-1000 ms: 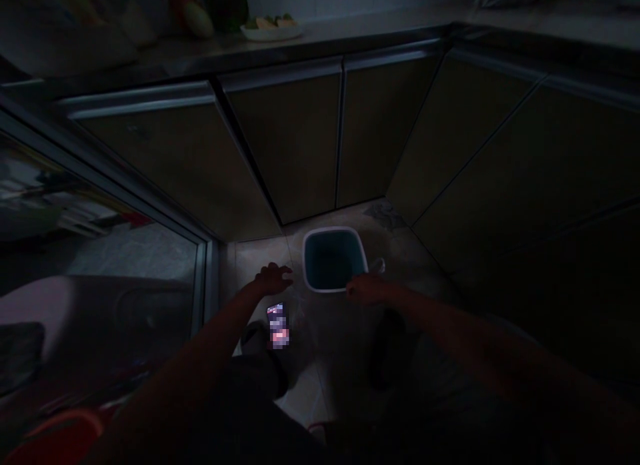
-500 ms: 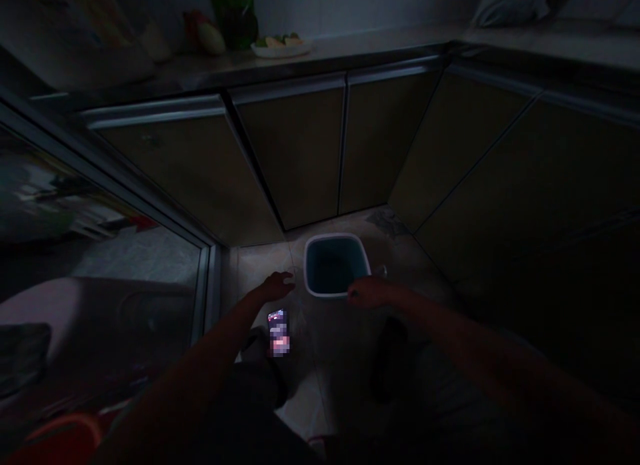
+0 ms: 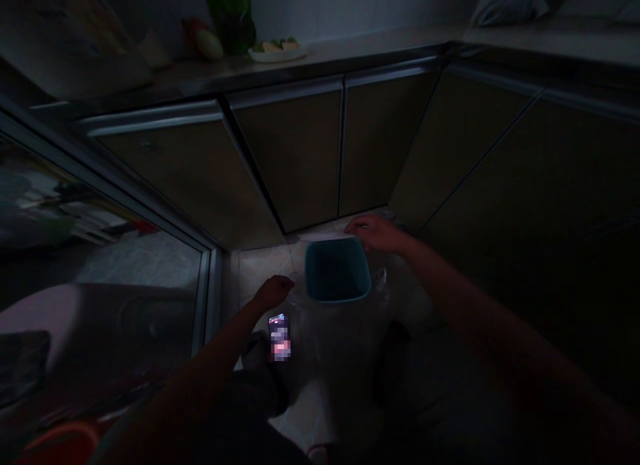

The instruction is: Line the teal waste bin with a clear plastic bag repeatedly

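Observation:
A teal trash bin [image 3: 337, 301] stands on the floor between my hands, its opening facing up and its inside dark. Behind its far edge, my right hand [image 3: 377, 234] is closed on a white rim ring [image 3: 320, 237], seen nearly edge-on and lifted off the bin. Clear plastic film [image 3: 383, 280], like a thin bag, shows faintly around the bin's sides. My left hand [image 3: 274, 292] is left of the bin with its fingers closed, close to some of the film. Whether it grips the film is too dark to tell.
A lit phone [image 3: 279, 337] is near my left foot. Cabinet doors [image 3: 290, 158] enclose the far and right sides. On the counter are a plate of food [image 3: 277, 50] and a green container [image 3: 230, 18]. A glass door frame [image 3: 210, 278] runs along the left, with an orange basin [image 3: 65, 438] below.
The white ring has come off the bin's top; my right hand has carried it from the near edge to the far side. My left hand's fingers have closed.

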`<state>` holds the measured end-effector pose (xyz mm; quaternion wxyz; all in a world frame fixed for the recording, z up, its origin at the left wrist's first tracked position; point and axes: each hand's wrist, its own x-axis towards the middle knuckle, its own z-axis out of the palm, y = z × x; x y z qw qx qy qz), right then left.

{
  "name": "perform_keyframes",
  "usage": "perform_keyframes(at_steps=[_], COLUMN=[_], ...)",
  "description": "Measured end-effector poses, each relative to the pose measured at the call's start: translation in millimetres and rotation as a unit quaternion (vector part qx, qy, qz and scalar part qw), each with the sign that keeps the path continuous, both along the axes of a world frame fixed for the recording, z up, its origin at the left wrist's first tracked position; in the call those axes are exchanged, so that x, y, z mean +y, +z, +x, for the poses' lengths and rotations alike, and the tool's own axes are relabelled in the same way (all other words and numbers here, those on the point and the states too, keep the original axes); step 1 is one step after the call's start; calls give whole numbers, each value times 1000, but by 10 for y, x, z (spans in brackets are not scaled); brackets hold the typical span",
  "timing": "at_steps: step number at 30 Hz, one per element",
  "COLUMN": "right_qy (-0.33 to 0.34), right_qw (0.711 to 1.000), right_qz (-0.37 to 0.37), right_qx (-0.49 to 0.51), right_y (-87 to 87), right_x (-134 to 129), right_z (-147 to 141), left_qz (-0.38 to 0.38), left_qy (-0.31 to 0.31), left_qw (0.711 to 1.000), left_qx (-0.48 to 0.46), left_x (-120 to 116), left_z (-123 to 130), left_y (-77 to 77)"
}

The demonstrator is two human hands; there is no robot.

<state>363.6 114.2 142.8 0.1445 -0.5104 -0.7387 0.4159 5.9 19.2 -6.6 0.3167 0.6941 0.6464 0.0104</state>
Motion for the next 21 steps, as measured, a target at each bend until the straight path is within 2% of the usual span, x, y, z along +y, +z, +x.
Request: perform_keyframes(at_steps=[2,5,7,10,14,21], right_qy=[-58,-112,-142,-170,-169,-166], right_qw=[995,973,959,955,961,958], right_qz=[80,200,245,232,204,225], right_qx=[6,-9,-31,-65,-78,-56], right_y=[-32,-152,-247,-376,-507,-599], right_x=[153,331,417,513,603,658], right_z=[-57,-121,-131,-98,-26,19], left_qz=[14,30,30,34,32,27], left_qy=[4,36,67,96,108,115], left_qw=[1000,997,993,986,983,983], left_qx=[-17,-58,-91,-130,-146,-140], left_x=[-65,-158,-202,-232,-219,-197], left_z=[-24,-68,-98,-131,-142,-132], left_y=[24,41,40,25,-6,-57])
